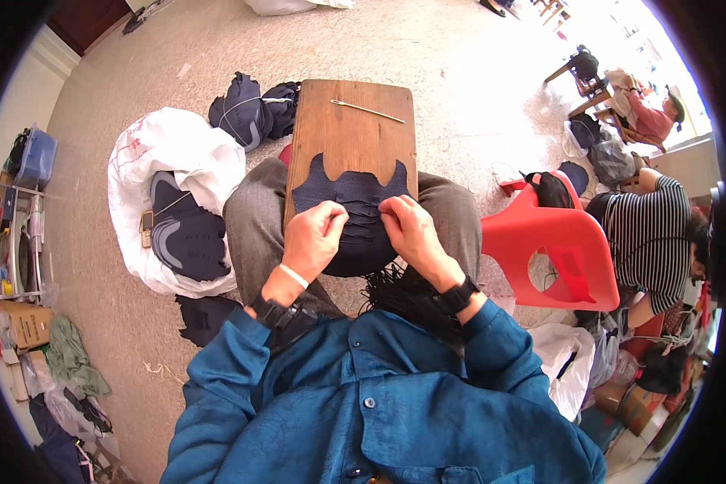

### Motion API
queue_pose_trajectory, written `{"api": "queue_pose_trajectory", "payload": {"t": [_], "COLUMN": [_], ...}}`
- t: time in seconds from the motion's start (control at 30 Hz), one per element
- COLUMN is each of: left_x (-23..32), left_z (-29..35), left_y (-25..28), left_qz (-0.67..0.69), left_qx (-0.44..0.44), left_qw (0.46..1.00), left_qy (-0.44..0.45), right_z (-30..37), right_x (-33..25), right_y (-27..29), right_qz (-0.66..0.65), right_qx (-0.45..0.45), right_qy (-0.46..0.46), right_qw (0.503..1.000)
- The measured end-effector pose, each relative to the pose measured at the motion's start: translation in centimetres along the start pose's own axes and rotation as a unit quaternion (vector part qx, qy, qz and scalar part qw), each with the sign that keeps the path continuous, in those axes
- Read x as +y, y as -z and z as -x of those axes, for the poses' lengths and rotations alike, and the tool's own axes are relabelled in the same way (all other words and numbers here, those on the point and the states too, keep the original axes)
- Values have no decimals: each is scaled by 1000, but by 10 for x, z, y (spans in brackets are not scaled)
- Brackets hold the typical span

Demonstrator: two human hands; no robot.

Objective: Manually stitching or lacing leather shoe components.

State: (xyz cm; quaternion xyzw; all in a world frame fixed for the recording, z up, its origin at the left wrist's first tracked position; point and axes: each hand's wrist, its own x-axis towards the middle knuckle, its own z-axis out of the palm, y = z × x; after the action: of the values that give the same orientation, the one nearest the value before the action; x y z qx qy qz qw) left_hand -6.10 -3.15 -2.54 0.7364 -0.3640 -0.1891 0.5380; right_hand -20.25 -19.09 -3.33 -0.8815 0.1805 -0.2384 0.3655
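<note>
A dark navy mesh shoe upper (348, 185) lies over the near end of a wooden bench (355, 133) between my knees. Short dark strips or cords cross its slit middle. My left hand (313, 234) is closed in a pinch at the left side of these slits. At their right side my right hand (411, 228) is closed in the same way. Whatever the fingertips hold is too small to make out. A bundle of black laces (385, 289) hangs in my lap below the upper. On the bench's far part rests a long metal needle (368, 110).
To the left stands a white sack (129, 177) holding dark shoe uppers (187, 242) and a small phone (147, 228). More tied uppers (242, 113) lie beyond it. A red plastic chair (557, 250) is close on my right, with a person in a striped top (645, 242) behind it.
</note>
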Motion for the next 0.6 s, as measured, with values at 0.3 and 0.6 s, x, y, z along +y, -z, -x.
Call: {"api": "queue_pose_trajectory", "payload": {"t": [0.3,0.6], "left_x": [-2,-1], "left_z": [-34,-48], "left_y": [-22,-13], "left_qz": [-217,-122], "left_qx": [-105,-109], "left_qw": [962,986], "left_qy": [-131,26], "right_z": [-6,-7], "right_x": [11,2], "right_y": [-9,-2], "right_qz": [-85,-70], "right_qx": [12,-2], "right_qy": [-126,-108], "right_qw": [988,992]}}
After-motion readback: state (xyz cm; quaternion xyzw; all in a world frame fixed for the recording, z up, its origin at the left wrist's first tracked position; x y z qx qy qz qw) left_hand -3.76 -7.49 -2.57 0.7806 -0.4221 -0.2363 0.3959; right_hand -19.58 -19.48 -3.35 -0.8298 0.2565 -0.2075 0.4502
